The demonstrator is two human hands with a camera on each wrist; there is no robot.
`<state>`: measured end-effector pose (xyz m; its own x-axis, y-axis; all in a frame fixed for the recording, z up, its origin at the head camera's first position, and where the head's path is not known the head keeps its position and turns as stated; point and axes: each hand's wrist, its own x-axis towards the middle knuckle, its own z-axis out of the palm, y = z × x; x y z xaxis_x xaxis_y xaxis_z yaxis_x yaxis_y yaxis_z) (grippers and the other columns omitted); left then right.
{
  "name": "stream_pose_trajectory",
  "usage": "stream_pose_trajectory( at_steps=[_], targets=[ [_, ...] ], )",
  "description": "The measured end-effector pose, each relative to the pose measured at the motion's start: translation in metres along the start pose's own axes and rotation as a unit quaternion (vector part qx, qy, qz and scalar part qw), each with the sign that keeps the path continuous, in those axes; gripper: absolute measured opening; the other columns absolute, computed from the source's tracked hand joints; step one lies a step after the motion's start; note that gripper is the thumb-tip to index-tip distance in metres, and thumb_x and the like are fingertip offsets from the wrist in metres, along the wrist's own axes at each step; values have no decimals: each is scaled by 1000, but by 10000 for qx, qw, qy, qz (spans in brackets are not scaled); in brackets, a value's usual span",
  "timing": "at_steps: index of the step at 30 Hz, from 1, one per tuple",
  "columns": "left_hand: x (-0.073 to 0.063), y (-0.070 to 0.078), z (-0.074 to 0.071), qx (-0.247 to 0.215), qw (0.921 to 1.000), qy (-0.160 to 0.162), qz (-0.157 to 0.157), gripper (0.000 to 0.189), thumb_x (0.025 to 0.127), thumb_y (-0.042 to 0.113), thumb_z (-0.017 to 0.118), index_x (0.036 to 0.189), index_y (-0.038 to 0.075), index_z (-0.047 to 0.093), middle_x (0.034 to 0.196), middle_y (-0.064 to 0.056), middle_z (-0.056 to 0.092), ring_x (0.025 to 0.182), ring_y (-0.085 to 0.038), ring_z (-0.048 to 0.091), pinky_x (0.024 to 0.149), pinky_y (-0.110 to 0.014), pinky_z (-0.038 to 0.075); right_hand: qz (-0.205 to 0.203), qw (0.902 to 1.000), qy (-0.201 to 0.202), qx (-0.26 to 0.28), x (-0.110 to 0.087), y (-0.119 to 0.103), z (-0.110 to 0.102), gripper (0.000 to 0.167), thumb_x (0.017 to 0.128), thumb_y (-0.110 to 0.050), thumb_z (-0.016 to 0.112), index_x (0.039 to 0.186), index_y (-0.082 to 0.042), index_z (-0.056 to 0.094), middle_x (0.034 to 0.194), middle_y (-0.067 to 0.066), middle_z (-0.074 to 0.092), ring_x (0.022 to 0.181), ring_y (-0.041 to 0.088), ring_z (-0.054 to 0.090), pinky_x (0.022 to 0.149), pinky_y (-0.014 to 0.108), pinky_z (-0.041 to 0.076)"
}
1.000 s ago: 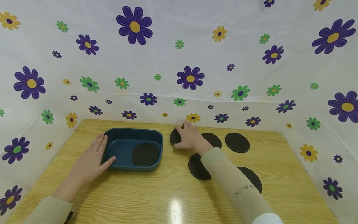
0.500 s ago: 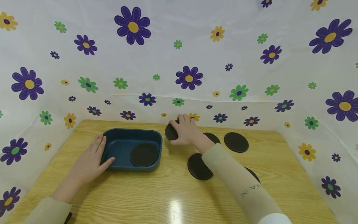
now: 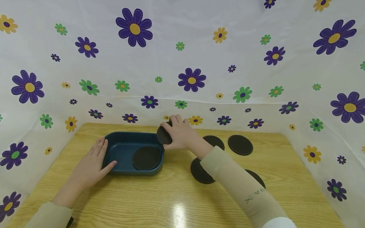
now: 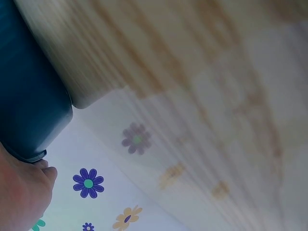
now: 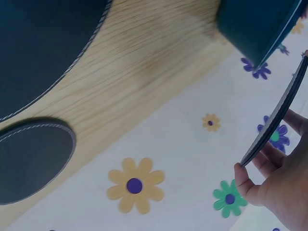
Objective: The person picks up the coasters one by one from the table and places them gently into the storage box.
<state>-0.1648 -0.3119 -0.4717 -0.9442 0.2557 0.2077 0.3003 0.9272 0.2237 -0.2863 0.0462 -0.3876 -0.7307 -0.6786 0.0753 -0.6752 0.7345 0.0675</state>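
Tilted black coaster held at the rim of a dark blue tray

The right hand grips the black coaster by its edge, thumb on one side and fingers on the other, at the tray's far right corner; the right wrist view shows a gap between disc and tray. The left hand lies with fingers straight against the tray's left end, thumb apart over the near rim, clasping nothing. A second coaster lies flat inside, toward the right, and other coasters lie on the desk beneath and beyond the right forearm.

The likeliest trouble is the rim: carried too low, the tilted disc could knock it and twist loose. Released early, it could land propped on the second coaster, and a loosened left hand might let the tray slide
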Motion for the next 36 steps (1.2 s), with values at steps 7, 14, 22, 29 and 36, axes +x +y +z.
stream_pose_trajectory(
  at_steps=[7,14,22,29,36],
  targets=[
    [0,0,1,-16,10000,26,17,95,106,49,60,166,-9,15,173,-33,19,163,-48,17,137,-41,-2,-134,9999,4,97,6,-15,1,84,86,-66,69,156,-26,44,149,17,45,137,33,41,98,50,49],
    [1,-2,2,12,10000,42,59,95,106,50,59,166,-9,15,173,-34,20,163,-48,17,137,-40,-3,-303,9995,-21,-22,8,-31,3,83,87,-69,66,157,-29,44,149,13,45,136,30,41,99,47,49],
    [0,-2,2,9,10000,35,44,95,106,51,58,166,-9,15,173,-33,18,163,-49,17,137,-41,-3,-443,9989,-135,5,13,-50,4,84,89,-70,64,160,-30,41,151,11,42,137,28,40,102,44,47],
    [1,0,-1,-6,10000,-25,-31,96,106,51,59,166,-9,15,173,-34,19,162,-49,18,137,-50,6,-614,9977,-217,166,19,-67,11,83,91,-70,62,160,-32,41,154,10,43,139,26,40,107,44,47],
    [1,1,-1,-2,9999,-64,-97,96,106,52,58,167,-8,15,173,-33,19,162,-49,18,136,-56,13,-733,9968,-274,165,21,-79,20,82,91,-71,63,160,-32,42,154,9,45,138,25,43,107,44,48]
  ],
)
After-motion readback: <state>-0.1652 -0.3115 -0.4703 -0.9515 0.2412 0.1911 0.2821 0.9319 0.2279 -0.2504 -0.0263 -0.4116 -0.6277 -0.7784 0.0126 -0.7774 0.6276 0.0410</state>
